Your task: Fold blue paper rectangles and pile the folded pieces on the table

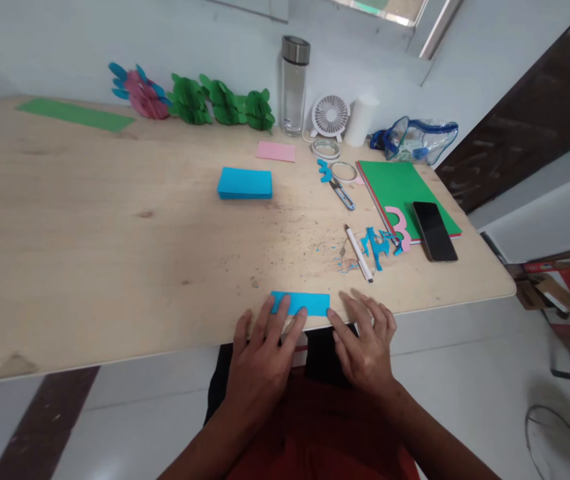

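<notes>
A blue paper strip [316,304] lies flat at the table's front edge. My left hand [265,347] rests on its left part with the fingers spread, fingertips on the paper. My right hand [365,337] is beside the strip's right end, index fingertip at its corner, the other fingers apart on the table edge. Farther back sits a stack of blue paper [245,183]. A white pen [359,253] and blue paper scraps [379,245] lie to the right of the strip, beyond my right hand.
Small snips [342,194], tape rolls [343,172], a phone [435,231] and green sheets [405,193] are at the right. Along the wall stand a bottle [294,87], a fan [331,117] and green paper shapes [225,103]. Pink paper [276,151] lies behind the blue stack.
</notes>
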A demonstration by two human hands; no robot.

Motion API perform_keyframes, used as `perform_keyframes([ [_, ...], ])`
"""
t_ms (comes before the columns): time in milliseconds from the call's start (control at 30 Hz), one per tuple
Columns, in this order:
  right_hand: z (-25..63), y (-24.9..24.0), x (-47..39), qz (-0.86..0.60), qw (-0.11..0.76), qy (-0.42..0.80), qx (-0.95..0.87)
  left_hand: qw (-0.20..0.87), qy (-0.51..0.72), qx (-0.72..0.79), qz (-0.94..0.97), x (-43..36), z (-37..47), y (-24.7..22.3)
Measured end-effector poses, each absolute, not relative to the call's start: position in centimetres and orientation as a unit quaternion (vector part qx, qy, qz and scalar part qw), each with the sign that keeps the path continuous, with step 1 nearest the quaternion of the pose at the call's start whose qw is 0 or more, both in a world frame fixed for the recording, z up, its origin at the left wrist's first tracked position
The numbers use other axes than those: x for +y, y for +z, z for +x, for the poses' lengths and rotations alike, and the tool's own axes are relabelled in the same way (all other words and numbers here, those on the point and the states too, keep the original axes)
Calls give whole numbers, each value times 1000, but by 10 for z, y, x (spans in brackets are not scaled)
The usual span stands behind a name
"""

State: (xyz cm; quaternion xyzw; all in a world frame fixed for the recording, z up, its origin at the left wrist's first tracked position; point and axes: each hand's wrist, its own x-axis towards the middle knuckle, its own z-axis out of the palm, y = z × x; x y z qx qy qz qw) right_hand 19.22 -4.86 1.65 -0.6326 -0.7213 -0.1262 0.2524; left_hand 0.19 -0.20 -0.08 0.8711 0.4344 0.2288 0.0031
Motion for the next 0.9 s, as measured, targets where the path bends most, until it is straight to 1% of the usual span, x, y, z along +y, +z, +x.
perform_keyframes([
  [200,183,21,-43,-625,264,-112,-726,-9,228,430,873,-2,1,-3],
  [333,174,18,-38,-600,224,-85,-763,-5,217,434,874,-2,1,-1],
  [467,178,14,-37,-588,207,-92,-776,-7,206,431,878,-1,0,3],
  [800,180,9,-37,-581,220,-107,-776,-36,189,440,877,16,-46,6],
  [900,181,10,-37,-577,222,-110,-778,-30,181,435,881,19,-55,13],
])
